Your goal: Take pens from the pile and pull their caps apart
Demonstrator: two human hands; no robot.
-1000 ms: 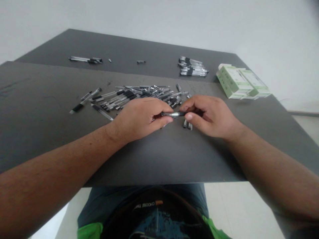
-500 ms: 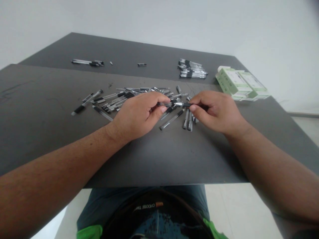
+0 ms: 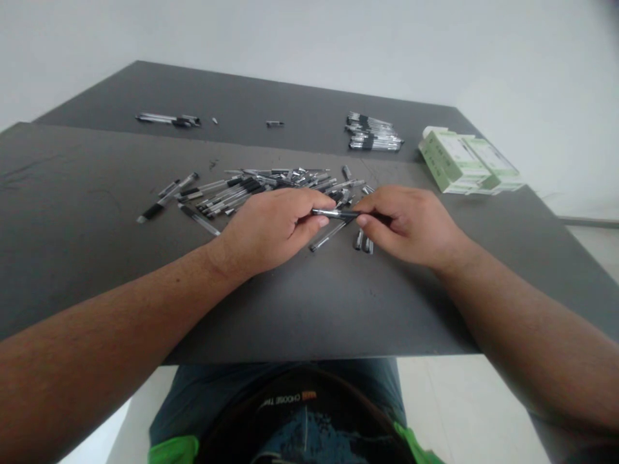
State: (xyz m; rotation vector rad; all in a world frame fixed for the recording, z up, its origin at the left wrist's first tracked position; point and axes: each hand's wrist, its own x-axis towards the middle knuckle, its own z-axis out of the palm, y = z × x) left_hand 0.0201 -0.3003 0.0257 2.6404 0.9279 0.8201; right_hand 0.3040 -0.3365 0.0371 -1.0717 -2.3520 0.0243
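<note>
A pen (image 3: 336, 213) with a clear barrel and black grip is held level between both hands above the dark grey table (image 3: 309, 309). My left hand (image 3: 271, 229) pinches its left end with closed fingers. My right hand (image 3: 411, 222) pinches its right end, thumb and forefinger pressed together. Just behind the hands lies a loose pile of pens and pen parts (image 3: 251, 187). A single pen (image 3: 331, 235) and two short pen pieces (image 3: 363, 242) lie on the table under the hands.
A neat bundle of pens (image 3: 372, 132) lies at the back, right of centre. Green-and-white boxes (image 3: 464, 161) stand at the right edge. Several stray pens (image 3: 167, 119) and a small piece (image 3: 274, 123) lie far back left. The table's front edge runs near my lap.
Both hands rose slightly with the pen half a second ago and have now come back down toward the table, still pinching it at both ends.
</note>
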